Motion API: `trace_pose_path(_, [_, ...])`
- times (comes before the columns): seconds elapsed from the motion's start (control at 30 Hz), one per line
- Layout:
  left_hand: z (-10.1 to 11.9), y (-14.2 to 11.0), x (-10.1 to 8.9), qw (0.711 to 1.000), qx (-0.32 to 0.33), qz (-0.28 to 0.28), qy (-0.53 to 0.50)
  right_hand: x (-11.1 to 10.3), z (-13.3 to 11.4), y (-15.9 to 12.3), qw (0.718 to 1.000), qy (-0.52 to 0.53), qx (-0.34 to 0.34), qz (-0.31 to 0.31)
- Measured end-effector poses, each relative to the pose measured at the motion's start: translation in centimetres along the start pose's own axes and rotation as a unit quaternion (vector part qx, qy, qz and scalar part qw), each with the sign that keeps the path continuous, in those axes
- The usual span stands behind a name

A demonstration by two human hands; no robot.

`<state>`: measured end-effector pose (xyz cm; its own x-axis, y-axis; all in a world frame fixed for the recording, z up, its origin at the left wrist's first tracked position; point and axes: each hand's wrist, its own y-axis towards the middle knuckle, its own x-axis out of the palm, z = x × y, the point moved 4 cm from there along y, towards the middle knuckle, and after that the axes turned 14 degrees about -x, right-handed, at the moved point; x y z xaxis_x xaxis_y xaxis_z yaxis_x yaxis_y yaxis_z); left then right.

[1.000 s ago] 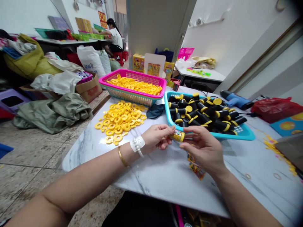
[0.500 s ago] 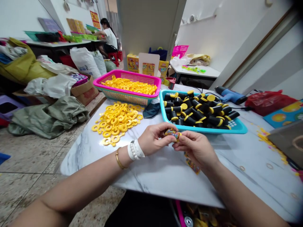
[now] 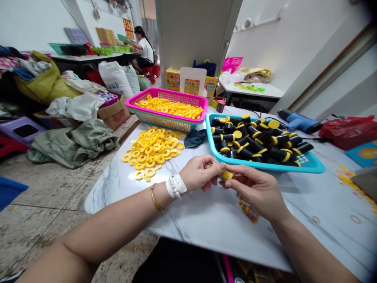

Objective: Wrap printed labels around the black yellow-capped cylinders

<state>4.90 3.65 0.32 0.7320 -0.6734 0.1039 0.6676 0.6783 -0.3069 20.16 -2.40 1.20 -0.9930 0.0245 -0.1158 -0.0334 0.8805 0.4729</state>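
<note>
My left hand (image 3: 198,173) is closed around a small yellow-ended cylinder (image 3: 226,175), low over the front of the table. At its yellow end, the thumb and fingers of my right hand (image 3: 256,188) pinch the same piece. My fingers hide most of its body. A colourful printed strip (image 3: 249,211) shows under my right hand; whether that hand holds it or it lies on the table, I cannot tell. Just beyond my hands stands a turquoise basket (image 3: 282,169) full of black cylinders with yellow caps (image 3: 250,137). Loose yellow rings (image 3: 153,151) lie in a pile to the left.
Behind the pile, a pink basket (image 3: 203,114) holds more yellow pieces. A dark cloth (image 3: 194,138) lies between the baskets. A blue heat gun (image 3: 300,121) and a red bag (image 3: 347,131) are at the right. Sacks and boxes crowd the left floor; a person (image 3: 144,49) sits far back.
The cylinder has turned in my fingers: its printed side showed before, now its yellow end faces out. My right hand's fingers have stretched further along it. The whole view has shifted slightly.
</note>
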Motion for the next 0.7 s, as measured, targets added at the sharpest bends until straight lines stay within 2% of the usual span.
trace_pose_path(0.13, [-0.7, 0.3, 0.3, 0.995, -0.066, -0.03, -0.071, 0.3, -0.3, -0.5, 0.998, 0.007, -0.051, 0.035])
trace_pose_path(0.27, [-1.7, 0.8, 0.2, 0.99, -0.119, 0.012, -0.078, -0.1, -0.8, -0.2, 0.99, -0.081, -0.114, 0.007])
trace_pose_path(0.37, [-1.6, 0.8, 0.1, 0.991, -0.107, 0.011, -0.08, -0.1, -0.8, 0.1, 0.984, -0.112, -0.124, -0.061])
trace_pose_path(0.43, [-1.5, 0.7, 0.3, 0.99, -0.1, -0.024, -0.1, -0.2, -0.9, 0.2, 0.977, -0.139, -0.14, -0.079])
trace_pose_path(0.57, [-1.2, 0.6, 0.6, 0.977, -0.095, -0.123, -0.15, -0.4, -1.6, -0.3, 0.967, -0.162, -0.197, -0.02])
trace_pose_path(0.7, [-1.2, 0.8, 0.4, 0.974, -0.087, -0.119, -0.174, -0.1, -2.3, -0.7, 0.954, -0.191, -0.231, 0.0])
